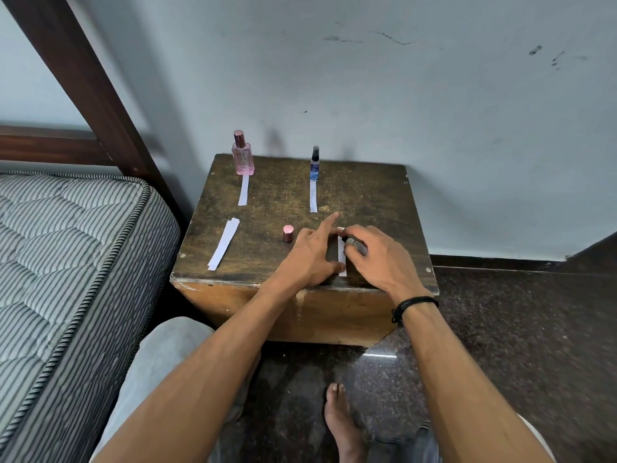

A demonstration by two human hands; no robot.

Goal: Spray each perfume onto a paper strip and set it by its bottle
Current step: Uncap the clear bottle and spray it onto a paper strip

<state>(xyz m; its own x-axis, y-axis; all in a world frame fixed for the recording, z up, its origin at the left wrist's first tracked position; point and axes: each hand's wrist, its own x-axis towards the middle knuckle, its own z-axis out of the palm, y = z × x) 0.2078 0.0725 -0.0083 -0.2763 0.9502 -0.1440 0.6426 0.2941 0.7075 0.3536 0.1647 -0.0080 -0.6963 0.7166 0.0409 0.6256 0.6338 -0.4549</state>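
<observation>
Soft, even indoor light; faint shadows on the wall (367, 95) behind the tabletop (283, 195). A glare patch shines on the floor (380, 357). Edges bend from wide-angle distortion, with slight blur.

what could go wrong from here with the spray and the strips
The right hand holds a small sprayer very close over the strip that the left hand pins down, so the spray may wet the fingers. The loose pink cap stands just beside the left hand and could be knocked over. The spare strips lie near the table edge and might slide off.
</observation>
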